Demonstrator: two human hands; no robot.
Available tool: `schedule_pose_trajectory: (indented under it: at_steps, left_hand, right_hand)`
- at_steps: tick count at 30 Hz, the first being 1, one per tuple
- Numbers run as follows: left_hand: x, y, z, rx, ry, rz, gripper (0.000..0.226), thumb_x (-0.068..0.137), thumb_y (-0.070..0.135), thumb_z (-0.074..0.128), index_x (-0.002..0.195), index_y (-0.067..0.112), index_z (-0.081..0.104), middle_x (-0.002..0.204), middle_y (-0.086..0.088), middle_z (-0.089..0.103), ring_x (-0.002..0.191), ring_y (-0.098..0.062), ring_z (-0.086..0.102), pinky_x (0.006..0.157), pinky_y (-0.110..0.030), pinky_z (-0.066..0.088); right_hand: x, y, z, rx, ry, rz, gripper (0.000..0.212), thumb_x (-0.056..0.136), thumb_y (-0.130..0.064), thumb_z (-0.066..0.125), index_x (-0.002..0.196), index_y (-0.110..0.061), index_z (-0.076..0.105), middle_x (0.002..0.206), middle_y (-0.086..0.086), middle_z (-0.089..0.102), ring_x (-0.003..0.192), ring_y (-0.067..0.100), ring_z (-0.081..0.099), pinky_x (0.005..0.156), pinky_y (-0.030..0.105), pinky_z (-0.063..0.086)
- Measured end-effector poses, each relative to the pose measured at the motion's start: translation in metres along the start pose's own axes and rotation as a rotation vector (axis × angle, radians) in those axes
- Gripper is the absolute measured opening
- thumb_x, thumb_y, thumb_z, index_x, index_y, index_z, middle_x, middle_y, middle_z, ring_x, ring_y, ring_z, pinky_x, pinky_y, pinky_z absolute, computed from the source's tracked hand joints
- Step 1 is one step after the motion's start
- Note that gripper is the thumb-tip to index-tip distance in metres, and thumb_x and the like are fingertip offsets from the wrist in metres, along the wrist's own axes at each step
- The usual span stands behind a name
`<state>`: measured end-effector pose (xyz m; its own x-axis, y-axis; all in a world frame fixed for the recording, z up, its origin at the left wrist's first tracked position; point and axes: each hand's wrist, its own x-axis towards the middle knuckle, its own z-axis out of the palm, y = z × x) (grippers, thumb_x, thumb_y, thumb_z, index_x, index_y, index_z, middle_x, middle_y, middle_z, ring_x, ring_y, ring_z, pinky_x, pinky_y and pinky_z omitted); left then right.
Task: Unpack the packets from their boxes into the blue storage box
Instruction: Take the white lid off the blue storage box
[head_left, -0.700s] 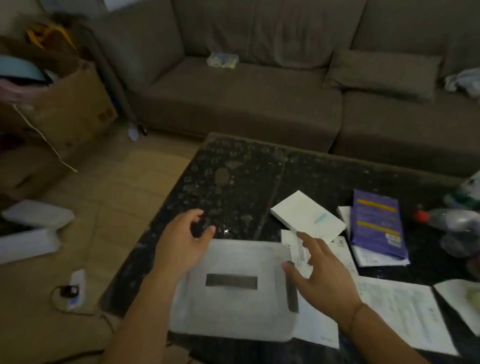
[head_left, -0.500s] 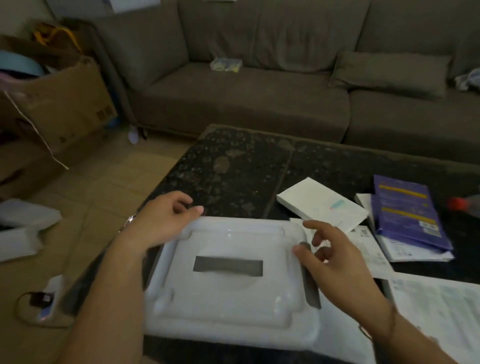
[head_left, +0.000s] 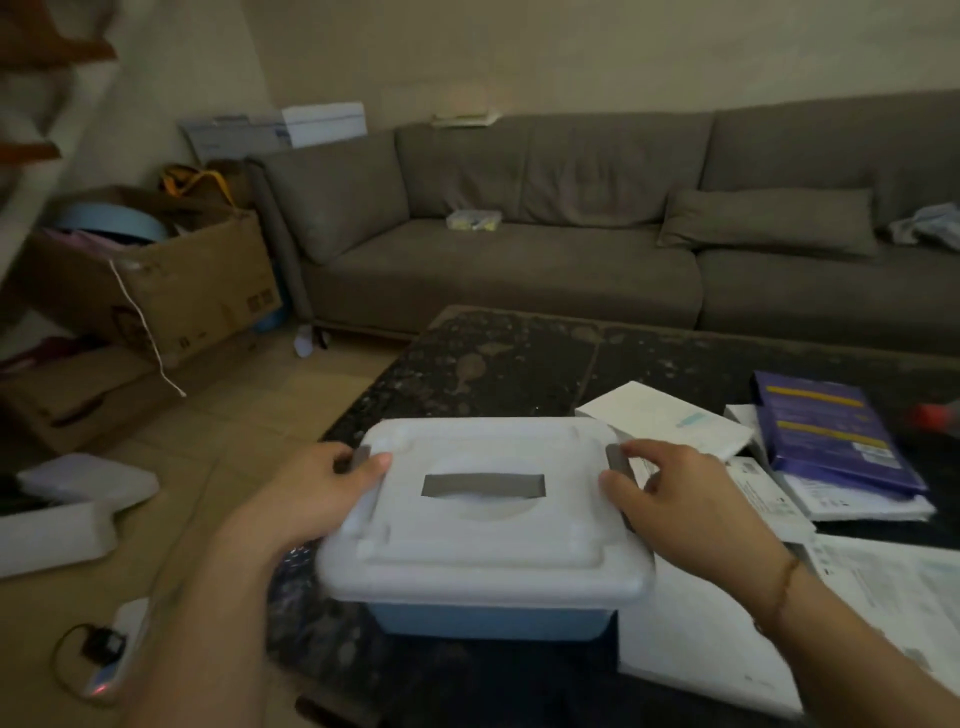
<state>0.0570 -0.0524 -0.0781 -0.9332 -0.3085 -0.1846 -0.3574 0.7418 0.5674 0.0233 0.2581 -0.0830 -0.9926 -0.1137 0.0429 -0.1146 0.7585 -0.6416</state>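
Blue plastic storage box (head_left: 488, 621) under white lid (head_left: 483, 525), on dark speckled bench (head_left: 498, 358), long axis left-right between both hands. Left hand (head_left: 317, 491) and right hand (head_left: 675, 499) fingers curled on grey end latches, equally near.

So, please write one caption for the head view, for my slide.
Both hands, left hand and right hand, grip the side latches of the lidded blue storage box.

Blue storage box (head_left: 488, 621), white lid (head_left: 483, 540), black speckled table (head_left: 519, 358).
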Motion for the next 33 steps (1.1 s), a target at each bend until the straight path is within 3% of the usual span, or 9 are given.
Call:
schedule_pose_trajectory:
  at_steps: [3,6,11,14,16,21,27,30,33]
  left_hand:
    - [-0.012,-0.003,0.007,-0.052,0.081,0.039,0.045,0.100,0.047,0.041,0.072,0.014,0.053,0.070,-0.003,0.056,0.065,-0.017,0.052,0.055,-0.030,0.032]
    - [-0.012,-0.008,0.002,-0.106,0.142,0.053,0.048,0.104,0.037,0.039,0.069,0.008,0.055,0.066,-0.007,0.055,0.064,-0.024,0.052,0.056,-0.031,0.031]
    - [-0.010,-0.017,-0.005,-0.017,0.121,0.057,0.044,0.106,0.034,0.030,0.075,0.012,0.052,0.078,-0.007,0.055,0.072,-0.021,0.050,0.069,-0.032,0.036]
    - [-0.003,-0.019,-0.007,0.101,0.102,0.069,0.038,0.106,0.033,0.026,0.093,0.010,0.053,0.094,-0.009,0.057,0.079,-0.019,0.051,0.074,-0.032,0.039]
    - [-0.003,-0.018,-0.011,0.138,0.084,0.080,0.038,0.106,0.032,0.025,0.102,0.007,0.054,0.096,-0.008,0.056,0.081,-0.018,0.051,0.072,-0.032,0.039]
    - [-0.007,-0.026,-0.012,-0.007,0.046,0.075,0.030,0.105,0.021,0.030,0.100,0.004,0.055,0.096,-0.013,0.059,0.078,-0.017,0.050,0.066,-0.029,0.039]
    - [-0.012,-0.040,-0.017,-0.255,-0.028,0.061,0.022,0.106,0.024,0.030,0.110,0.021,0.051,0.105,-0.004,0.060,0.092,-0.016,0.057,0.074,-0.030,0.044]
    - [-0.013,-0.051,-0.019,-0.521,-0.066,-0.012,0.029,0.106,0.032,0.032,0.112,0.030,0.060,0.113,-0.002,0.062,0.105,-0.021,0.059,0.096,-0.045,0.047]
    - [-0.016,-0.056,-0.021,-0.600,-0.012,0.015,0.025,0.102,0.039,0.043,0.108,0.033,0.067,0.113,0.002,0.064,0.108,-0.022,0.059,0.096,-0.046,0.048]
  right_hand:
    - [-0.007,-0.010,0.009,-0.061,0.033,-0.022,0.026,0.095,-0.038,0.049,0.111,-0.023,0.064,0.065,-0.011,0.054,0.062,0.006,0.054,0.058,0.020,0.039]
    - [-0.008,-0.021,0.017,-0.096,0.013,0.000,0.028,0.098,-0.041,0.043,0.111,-0.024,0.062,0.078,-0.009,0.059,0.071,0.007,0.055,0.072,0.020,0.043]
    - [-0.012,-0.034,0.024,-0.168,-0.004,0.028,0.030,0.100,-0.041,0.039,0.112,-0.023,0.060,0.093,-0.005,0.058,0.081,0.010,0.054,0.079,0.023,0.043]
    - [-0.012,-0.041,0.022,-0.193,-0.028,0.056,0.027,0.101,-0.036,0.039,0.110,-0.021,0.060,0.097,-0.003,0.061,0.085,0.012,0.056,0.084,0.026,0.045]
    - [-0.012,-0.043,0.021,-0.229,-0.043,0.056,0.024,0.101,-0.033,0.041,0.110,-0.020,0.059,0.103,0.000,0.063,0.090,0.014,0.059,0.088,0.027,0.046]
    - [-0.010,-0.050,0.019,-0.431,-0.118,0.031,0.026,0.100,-0.027,0.044,0.123,-0.019,0.053,0.120,0.003,0.062,0.106,0.019,0.060,0.100,0.033,0.046]
    - [-0.019,-0.035,0.013,-0.489,-0.245,-0.033,0.015,0.096,-0.019,0.053,0.109,-0.016,0.059,0.110,0.004,0.061,0.105,0.018,0.060,0.093,0.026,0.045]
    - [-0.028,-0.015,0.021,-0.139,-0.127,0.024,0.014,0.100,-0.023,0.046,0.104,-0.021,0.059,0.097,-0.002,0.063,0.083,0.011,0.061,0.074,0.024,0.052]
    - [-0.037,-0.015,0.011,0.010,0.095,0.035,0.021,0.100,-0.033,0.046,0.095,-0.026,0.064,0.084,-0.009,0.060,0.074,0.002,0.056,0.062,0.010,0.039]
